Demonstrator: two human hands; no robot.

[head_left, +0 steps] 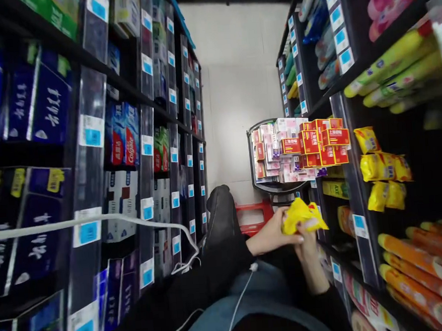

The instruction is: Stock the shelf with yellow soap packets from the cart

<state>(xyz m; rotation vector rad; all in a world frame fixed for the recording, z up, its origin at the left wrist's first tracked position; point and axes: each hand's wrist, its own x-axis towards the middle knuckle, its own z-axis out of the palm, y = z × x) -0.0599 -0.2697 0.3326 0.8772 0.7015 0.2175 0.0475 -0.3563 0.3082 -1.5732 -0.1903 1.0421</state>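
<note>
Just above my lap I hold yellow plastic packets (302, 216), crumpled together so that I cannot count them. My left hand (273, 233) grips them from the left, its fingers curled around the near side. From below, my right hand (307, 239) closes on the same packets, with finger and thumb against the wrapper. On the shelf to my right sit several similar yellow packets (385, 167) in small stacks. Red and yellow boxes (323, 140) are piled high beyond my hands, beside pink and white boxes (272, 154), in and over a black basket (251, 158).
A red plastic stool (253, 217) stands under the basket side. Shelves on the left carry blue toothpaste boxes (52, 101) and Colgate boxes (123, 134). Orange bottles (421, 267) lie on the right shelf. A white cable (134, 219) crosses at left. Grey floor (234, 84) runs between.
</note>
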